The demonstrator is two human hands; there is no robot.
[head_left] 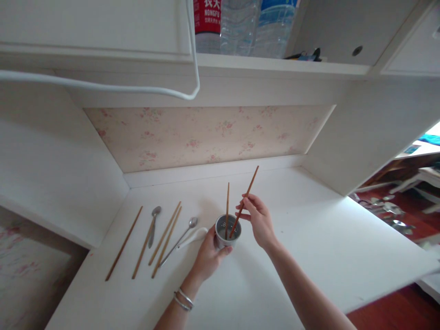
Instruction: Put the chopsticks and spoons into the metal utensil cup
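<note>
My left hand (208, 257) is wrapped round a small metal cup (227, 232) standing on the white desk (309, 256). One wooden chopstick (227, 201) stands upright in the cup. My right hand (258, 219) pinches a second chopstick (248, 191), tilted, with its lower end inside the cup. To the left on the desk lie several more chopsticks (165, 240), two metal spoons (153, 225) and a white ceramic spoon (195, 236) just beside my left hand.
A floral back panel (206, 135) closes the desk's rear. White side walls flank it. A shelf above holds water bottles (240, 25). A white cable (103, 87) hangs across the upper left. Metal utensils (388, 213) lie on the red floor at right.
</note>
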